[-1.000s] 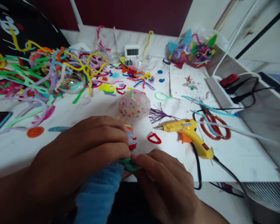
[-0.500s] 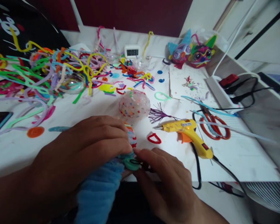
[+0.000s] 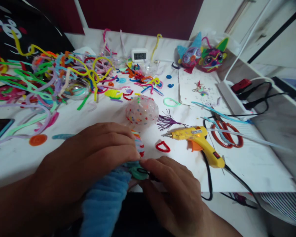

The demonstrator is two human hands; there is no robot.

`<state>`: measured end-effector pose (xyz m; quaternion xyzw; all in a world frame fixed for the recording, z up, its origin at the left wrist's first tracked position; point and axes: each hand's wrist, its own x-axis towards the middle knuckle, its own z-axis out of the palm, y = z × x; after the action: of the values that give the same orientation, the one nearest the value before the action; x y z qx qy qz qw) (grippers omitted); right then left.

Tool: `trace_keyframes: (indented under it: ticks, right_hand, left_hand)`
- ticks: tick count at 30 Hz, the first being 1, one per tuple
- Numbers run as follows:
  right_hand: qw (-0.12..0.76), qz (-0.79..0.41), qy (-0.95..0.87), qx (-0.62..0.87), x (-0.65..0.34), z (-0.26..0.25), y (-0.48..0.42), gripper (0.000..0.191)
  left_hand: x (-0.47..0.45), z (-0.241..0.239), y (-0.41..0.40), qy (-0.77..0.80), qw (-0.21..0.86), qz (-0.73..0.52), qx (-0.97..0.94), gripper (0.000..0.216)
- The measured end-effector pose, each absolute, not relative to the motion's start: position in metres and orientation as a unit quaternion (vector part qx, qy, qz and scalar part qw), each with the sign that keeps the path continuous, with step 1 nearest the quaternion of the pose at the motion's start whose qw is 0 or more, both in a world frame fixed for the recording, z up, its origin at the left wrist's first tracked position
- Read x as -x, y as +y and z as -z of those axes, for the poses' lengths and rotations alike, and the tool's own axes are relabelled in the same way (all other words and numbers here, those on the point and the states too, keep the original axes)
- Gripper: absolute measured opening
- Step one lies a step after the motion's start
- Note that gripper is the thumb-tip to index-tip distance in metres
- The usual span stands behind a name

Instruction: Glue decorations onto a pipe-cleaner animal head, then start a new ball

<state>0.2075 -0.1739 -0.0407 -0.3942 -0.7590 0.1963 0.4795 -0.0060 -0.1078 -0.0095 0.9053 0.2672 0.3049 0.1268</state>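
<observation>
My left hand is wrapped over a pipe-cleaner craft, whose ribbed light-blue cone points down toward me. Past its fingertips shows a striped orange, blue and red side of the craft; the rest is hidden under the palm. At the craft's right edge sits a green pipe-cleaner coil with a thin black loop across it. The thumb and index finger of my right hand close on the coil's edge from the right. Just beyond my hands lies a clear ball dotted with coloured bits.
A yellow hot glue gun lies to the right, with orange-handled scissors behind it. Close by are a red pipe-cleaner loop and a purple tassel. Tangled pipe cleaners fill the back left. A power strip stands right.
My right hand has shifted very slightly left against the coil. The left hand keeps its grip, and the things on the table have not moved.
</observation>
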Motion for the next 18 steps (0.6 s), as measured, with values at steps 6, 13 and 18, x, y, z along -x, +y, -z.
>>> trace_keyframes:
  ticks: [6,13,18]
  right_hand:
    - [0.476,-0.183,-0.763,0.398,-0.2083,0.0382,-0.1719,0.028]
    - [0.467,-0.19,-0.762,0.405,-0.209,0.0407,-0.1728,0.026]
    - [0.463,-0.192,-0.765,0.404,-0.2115,0.042,-0.1734,0.031]
  left_hand:
    - [0.0063,0.0071,-0.1098,0.289,0.139,-0.297,-0.899,0.032]
    - [0.0045,0.0111,-0.1107,0.295,0.12,-0.306,-0.897,0.029]
    - [0.0039,0.0097,-0.1101,0.299,0.118,-0.304,-0.897,0.03]
